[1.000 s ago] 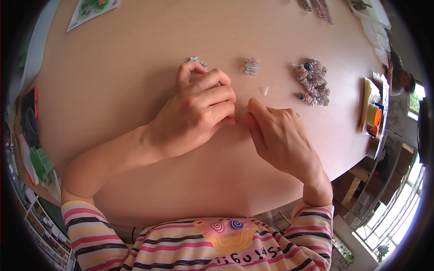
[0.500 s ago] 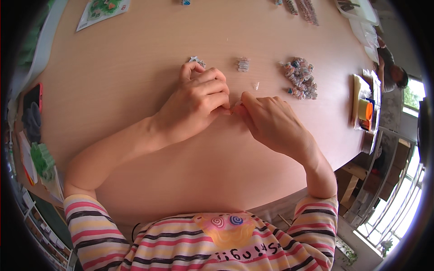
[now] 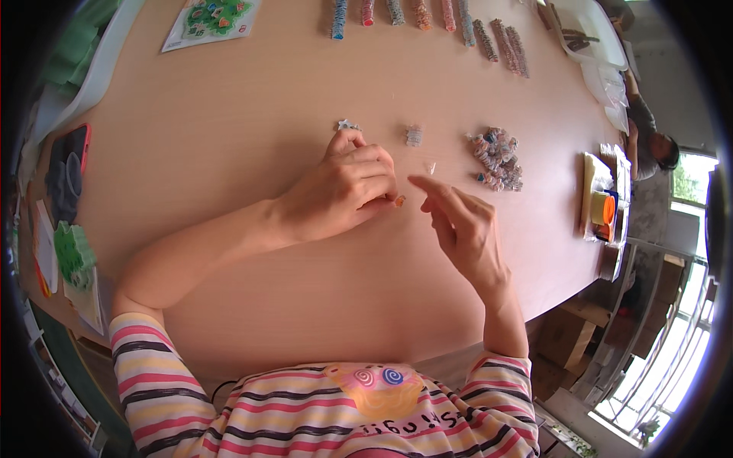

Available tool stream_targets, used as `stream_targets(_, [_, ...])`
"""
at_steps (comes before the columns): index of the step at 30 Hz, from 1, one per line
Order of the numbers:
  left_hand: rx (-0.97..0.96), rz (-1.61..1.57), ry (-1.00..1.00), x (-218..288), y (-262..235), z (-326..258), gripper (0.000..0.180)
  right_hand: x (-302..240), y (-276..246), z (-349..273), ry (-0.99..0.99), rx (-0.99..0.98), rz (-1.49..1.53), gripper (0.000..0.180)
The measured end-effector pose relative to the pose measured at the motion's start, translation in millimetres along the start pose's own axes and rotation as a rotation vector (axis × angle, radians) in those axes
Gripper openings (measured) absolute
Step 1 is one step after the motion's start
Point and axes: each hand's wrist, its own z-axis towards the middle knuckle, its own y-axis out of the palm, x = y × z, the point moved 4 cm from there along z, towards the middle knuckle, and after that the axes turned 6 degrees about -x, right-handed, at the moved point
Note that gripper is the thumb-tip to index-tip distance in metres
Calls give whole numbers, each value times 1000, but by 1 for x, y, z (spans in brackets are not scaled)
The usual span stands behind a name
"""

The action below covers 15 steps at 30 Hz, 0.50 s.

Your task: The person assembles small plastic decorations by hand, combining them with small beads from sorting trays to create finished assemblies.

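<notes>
- Tiny orange bead [image 3: 399, 201] pinched at left hand [image 3: 345, 191] fingertips, mid-table [image 3: 229, 114].
- Right hand [image 3: 462, 229], at 3 o'clock, has pulled off since half a second ago: fingers loose, empty.
- Bead pile [image 3: 496, 156] at 2 o'clock, apart.

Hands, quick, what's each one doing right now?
Left hand: closed, pinching a small orange bead at its fingertips.
Right hand: open, holding nothing visible.
</notes>
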Motion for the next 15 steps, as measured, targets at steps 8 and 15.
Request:
stream_targets(8, [-33,-218,-97,-8,-3,-5,17,-9,18,0,-379,46,-320,36])
stream_targets(15, [-28,-904,-412,-5,-14,0,14,-18,12,3,-465,299,-303,27])
